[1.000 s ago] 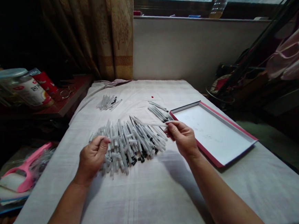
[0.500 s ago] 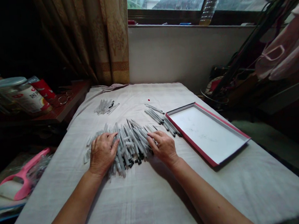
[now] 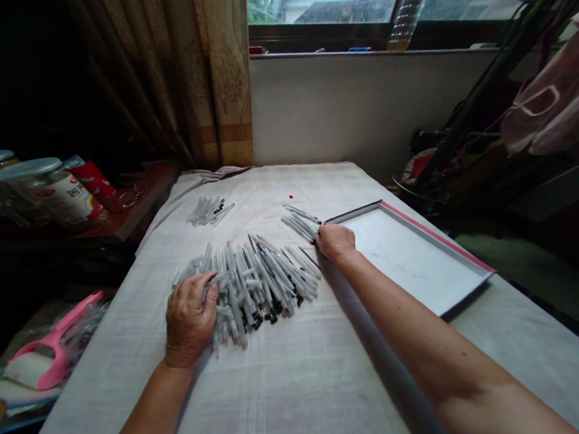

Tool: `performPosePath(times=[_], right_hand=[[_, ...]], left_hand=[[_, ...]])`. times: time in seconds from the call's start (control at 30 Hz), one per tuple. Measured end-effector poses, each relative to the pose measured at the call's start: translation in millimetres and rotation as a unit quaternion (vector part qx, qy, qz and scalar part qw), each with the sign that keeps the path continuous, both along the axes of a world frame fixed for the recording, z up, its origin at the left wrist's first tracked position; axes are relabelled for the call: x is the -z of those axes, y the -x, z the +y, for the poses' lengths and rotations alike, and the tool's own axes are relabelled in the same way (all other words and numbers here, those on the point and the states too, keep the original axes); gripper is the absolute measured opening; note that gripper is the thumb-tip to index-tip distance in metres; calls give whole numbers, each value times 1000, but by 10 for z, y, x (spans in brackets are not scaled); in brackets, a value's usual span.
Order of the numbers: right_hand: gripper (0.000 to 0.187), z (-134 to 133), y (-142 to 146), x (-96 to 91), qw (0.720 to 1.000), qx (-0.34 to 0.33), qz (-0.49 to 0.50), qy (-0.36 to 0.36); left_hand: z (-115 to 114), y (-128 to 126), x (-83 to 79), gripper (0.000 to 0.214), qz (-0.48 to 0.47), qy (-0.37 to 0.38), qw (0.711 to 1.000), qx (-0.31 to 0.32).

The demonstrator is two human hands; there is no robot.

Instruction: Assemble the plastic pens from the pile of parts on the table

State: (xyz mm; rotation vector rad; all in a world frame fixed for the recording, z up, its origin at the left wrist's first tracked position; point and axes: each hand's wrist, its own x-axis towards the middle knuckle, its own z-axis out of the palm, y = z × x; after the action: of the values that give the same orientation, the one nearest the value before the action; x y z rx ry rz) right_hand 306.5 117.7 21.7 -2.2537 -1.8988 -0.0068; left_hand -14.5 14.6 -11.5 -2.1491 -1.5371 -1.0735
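Observation:
A big heap of clear pens with black tips [image 3: 254, 280] lies on the white cloth of the table [image 3: 293, 390]. My left hand [image 3: 190, 318] rests on the heap's left side, its fingers curled down over the pens. My right hand [image 3: 335, 241] reaches to the small row of pens [image 3: 300, 223] beside the near-left corner of the shallow red-edged box lid [image 3: 413, 254]. Its fingers are bent down onto those pens, and what they hold is hidden. A second small group of pens [image 3: 209, 210] lies farther back on the left.
Jars with pale lids [image 3: 49, 189] and a red packet [image 3: 91, 179] stand on a dark side table at left. A pink-handled lint roller [image 3: 39, 350] lies lower left. A curtain [image 3: 208, 69], a window sill with a bottle [image 3: 404, 21] and pink cloth [image 3: 556, 109] lie behind and right.
My right hand left the big heap and moved back and right to the small row of pens by the box lid. My left hand stayed on the heap's left side.

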Motion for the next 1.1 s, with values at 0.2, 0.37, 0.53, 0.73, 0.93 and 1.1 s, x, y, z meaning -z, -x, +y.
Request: performPosePath(times=[0.2,0.37,0.53,0.73,0.93,1.1], right_hand=[[29,-259,-36,-110,996,14,56,-61],[29,-872,105,-29,916,-163,336,-148],[39,-1234,397,131,853,-255,452,-48],[46,-1224,404,211,831,-246,498,-28],[21,-1236,311,235,814,-303,489,-83],[23,-1230,318,298,809,-243,531,-68]], left_hand=[[-3,17,9,22,19,-49,999,11],[-117,-153,-95,35,35,-75,996,36],[-197,-304,-135,33,96,-56,989,100],[-255,-317,-138,13,107,-39,983,142],[-301,-299,-139,18,109,-13,981,158],[-286,-290,-131,17,102,-7,983,154]])
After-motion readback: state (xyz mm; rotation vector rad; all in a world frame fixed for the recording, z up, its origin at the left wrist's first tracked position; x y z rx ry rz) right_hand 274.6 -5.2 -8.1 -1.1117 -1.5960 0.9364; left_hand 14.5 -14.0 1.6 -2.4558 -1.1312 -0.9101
